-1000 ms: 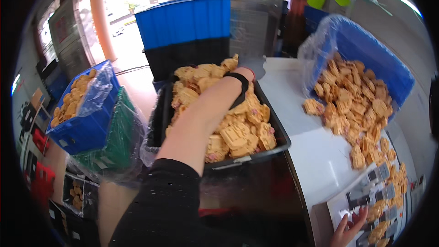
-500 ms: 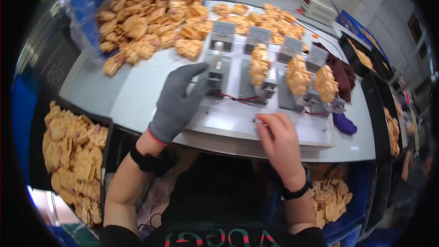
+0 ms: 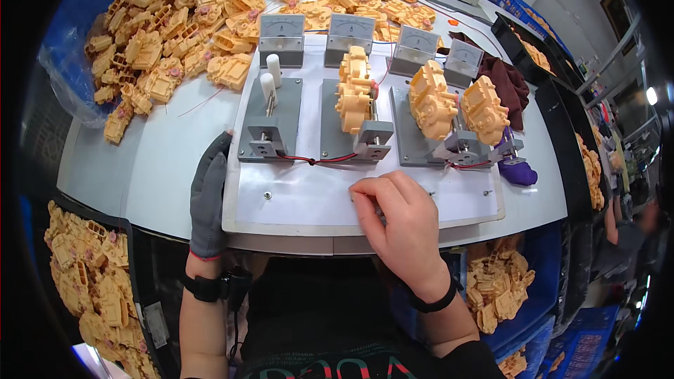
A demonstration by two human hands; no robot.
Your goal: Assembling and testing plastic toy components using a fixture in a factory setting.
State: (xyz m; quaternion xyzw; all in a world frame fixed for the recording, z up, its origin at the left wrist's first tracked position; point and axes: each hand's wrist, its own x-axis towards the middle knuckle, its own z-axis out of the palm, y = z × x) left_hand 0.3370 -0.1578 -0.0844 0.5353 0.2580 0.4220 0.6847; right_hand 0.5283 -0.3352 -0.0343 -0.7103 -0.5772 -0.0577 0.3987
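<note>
On the white board [image 3: 309, 200] at the front of the bench [image 3: 140, 168] stand four grey holders, each with a small meter behind it. Three of them carry a yellow plastic part: one on the second holder [image 3: 354, 91], one on the third [image 3: 432, 102] and one on the fourth [image 3: 483, 109]. The first holder [image 3: 270, 116], on the left, is bare, with only its two white pegs standing up, so by the look of it one place out of four is left to fill. The left hand [image 3: 209, 200], in a grey glove, lies flat and released along the left edge of the board, holding nothing. The bare right hand [image 3: 397, 214] rests on the board's front part with its fingertips curled down near a small screw; whether it pinches anything there I cannot tell. Plenty of loose yellow parts wait in a heap [image 3: 168, 21] at the bench's far left, more lie behind the meters, and another batch sits in a tray [image 3: 84, 288] below the bench on the left.
</note>
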